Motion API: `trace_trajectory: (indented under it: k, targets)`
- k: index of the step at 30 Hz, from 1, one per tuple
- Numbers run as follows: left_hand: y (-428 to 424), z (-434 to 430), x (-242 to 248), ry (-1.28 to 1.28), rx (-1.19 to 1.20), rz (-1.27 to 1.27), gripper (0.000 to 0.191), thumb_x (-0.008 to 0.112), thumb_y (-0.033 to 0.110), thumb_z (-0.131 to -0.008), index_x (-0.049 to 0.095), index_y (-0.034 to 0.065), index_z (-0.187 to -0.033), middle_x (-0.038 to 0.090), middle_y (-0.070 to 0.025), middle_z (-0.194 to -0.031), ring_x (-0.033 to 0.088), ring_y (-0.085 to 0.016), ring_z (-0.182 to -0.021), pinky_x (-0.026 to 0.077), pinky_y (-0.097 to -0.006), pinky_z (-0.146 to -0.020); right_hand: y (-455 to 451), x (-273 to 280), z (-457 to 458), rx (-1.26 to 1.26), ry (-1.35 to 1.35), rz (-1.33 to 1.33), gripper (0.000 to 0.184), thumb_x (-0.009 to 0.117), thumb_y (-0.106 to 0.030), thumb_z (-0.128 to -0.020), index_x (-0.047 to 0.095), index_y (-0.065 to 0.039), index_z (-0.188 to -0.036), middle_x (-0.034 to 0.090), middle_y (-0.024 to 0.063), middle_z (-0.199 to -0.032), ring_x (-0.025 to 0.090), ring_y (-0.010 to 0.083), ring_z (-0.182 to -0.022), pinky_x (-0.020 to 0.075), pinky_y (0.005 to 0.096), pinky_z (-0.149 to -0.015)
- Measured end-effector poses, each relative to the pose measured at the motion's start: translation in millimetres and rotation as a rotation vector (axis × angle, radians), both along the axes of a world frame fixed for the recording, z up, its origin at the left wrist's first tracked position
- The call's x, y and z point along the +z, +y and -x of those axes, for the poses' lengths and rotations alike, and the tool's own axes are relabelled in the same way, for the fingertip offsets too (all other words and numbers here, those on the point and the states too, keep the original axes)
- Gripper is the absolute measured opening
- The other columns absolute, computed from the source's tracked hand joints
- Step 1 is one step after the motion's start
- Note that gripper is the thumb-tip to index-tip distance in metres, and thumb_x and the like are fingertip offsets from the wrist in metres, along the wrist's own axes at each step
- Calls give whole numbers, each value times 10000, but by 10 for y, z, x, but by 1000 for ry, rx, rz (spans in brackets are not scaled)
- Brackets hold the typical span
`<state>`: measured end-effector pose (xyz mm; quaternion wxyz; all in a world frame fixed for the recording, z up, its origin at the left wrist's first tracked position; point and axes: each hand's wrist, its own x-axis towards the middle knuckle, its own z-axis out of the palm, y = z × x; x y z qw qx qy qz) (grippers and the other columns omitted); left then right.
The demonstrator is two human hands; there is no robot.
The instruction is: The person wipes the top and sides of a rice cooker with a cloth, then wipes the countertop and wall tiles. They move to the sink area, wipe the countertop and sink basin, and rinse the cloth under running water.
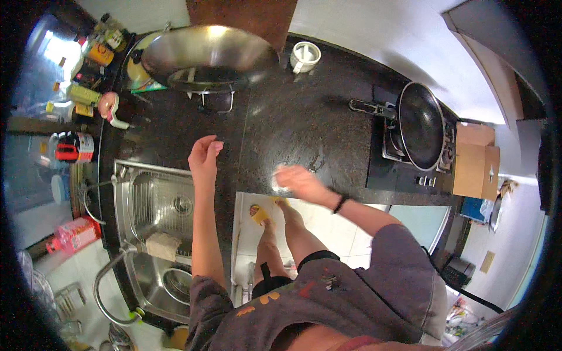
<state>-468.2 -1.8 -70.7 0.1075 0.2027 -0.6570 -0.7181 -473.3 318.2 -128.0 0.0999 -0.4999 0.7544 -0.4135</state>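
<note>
My right hand [298, 179], blurred, is pressed flat near the front edge of the dark stone countertop [303, 127]. Beneath its fingers shows a white, crumpled cloth or tissue [279, 184], mostly covered by the hand. Wet-looking streaks mark the counter just beyond it. My left hand [204, 153] hovers over the counter beside the sink, fingers loosely curled towards the thumb, with nothing visible in them. A stainless steel double sink [153, 166] lies to the left of that forearm, and a tan sponge or folded cloth [163, 246] rests on its divider.
A large steel wok [210, 52] stands at the back left, near several bottles [83, 94]. A white cup [305, 56] sits against the wall. On the right, a black frying pan [421, 127] rests on the gas hob [382, 175], its handle pointing left, beside a cardboard box [476, 169].
</note>
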Motion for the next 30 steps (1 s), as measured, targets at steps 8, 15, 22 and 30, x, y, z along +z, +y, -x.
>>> trace_trajectory:
  k: [8,15,22,30]
  targets:
    - [21,810,-92,-168,204,65,489,732,106,-832,386,73,-1177,557,-46,-1031,630,-177,-892,553,-289,-717,57,195,1528,-936,398,-27,245,500,69,-717,609,-21,-918,607,179,-845,578,382,-785,472,467,-742]
    - [-37,1103,11,-173,151,89,224,705,298,-874,662,80,-848,616,8,-771,553,-81,-699,470,-239,-586,-773,351,189,18,232,-27,294,484,-48,-890,603,-98,-1154,581,97,-1254,527,280,-1170,396,431,-1023]
    - [155,879,-91,-12,157,-137,236,619,227,-939,521,98,-768,505,26,-709,437,-70,-600,391,-254,-521,285,73,1203,-709,-242,187,463,552,32,-759,591,-66,-1210,558,174,-1238,505,351,-1146,405,447,-979]
    - [-53,-256,618,-150,320,21,235,577,158,-958,489,95,-750,435,43,-668,378,-48,-571,346,-227,-512,-141,13,745,-591,316,-277,651,579,37,-712,488,-45,-1351,456,189,-1391,414,383,-1296,308,504,-1092]
